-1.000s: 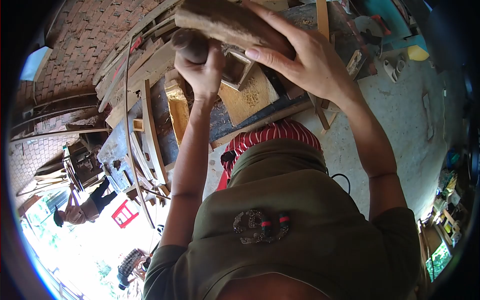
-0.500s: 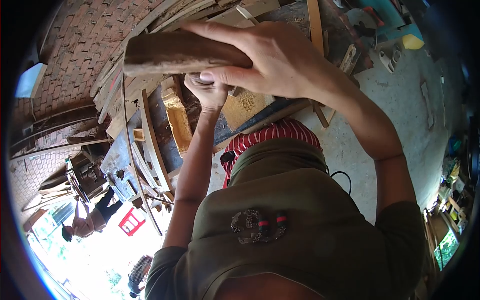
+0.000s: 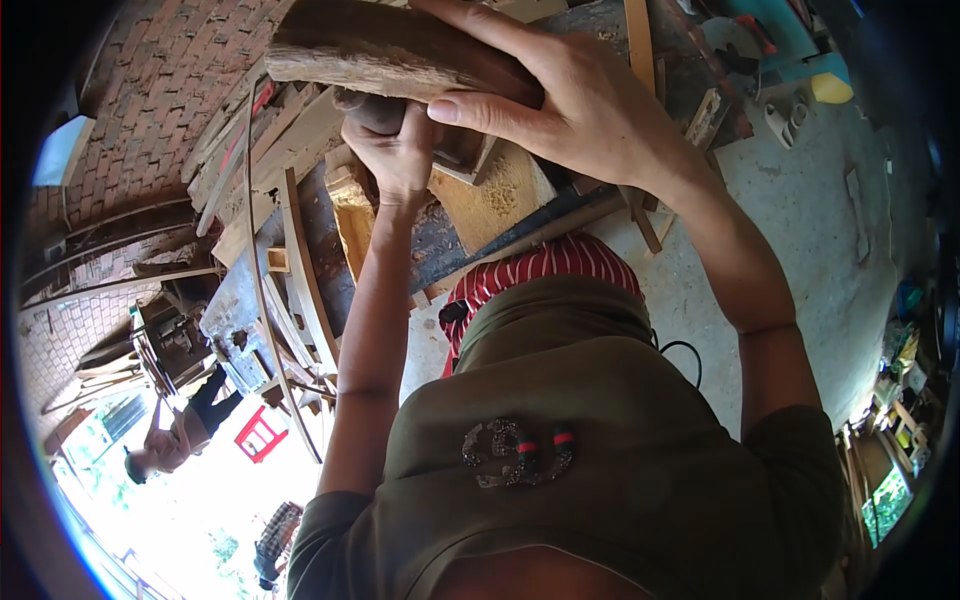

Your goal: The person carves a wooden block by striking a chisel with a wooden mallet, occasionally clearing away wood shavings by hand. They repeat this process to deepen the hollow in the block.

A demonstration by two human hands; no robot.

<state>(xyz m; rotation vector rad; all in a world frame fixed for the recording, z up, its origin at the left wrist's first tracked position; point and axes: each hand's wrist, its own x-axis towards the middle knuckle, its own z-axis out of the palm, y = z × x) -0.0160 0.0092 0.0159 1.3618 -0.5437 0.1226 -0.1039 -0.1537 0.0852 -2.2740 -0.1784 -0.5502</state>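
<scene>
dressed in a dark olive short-sleeved shirt (image 3: 600, 390) with a glittery chest emblem (image 3: 527, 450) touched with red, above a red, white-striped garment (image 3: 560, 262).

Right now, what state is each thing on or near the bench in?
Left hand: closed around round-ended handle
Round-ended handle: gripped, lower part hidden
Right hand: gripping wooden block
Wooden block: held up; contact with handle unclear
Board: strewn with shavings
Sandals: unworn, on floor

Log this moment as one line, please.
left hand: gripping dark rounded handle | right hand: holding wooden block | block-handle contact: cannot tell | nearby: board with sawdust
</scene>
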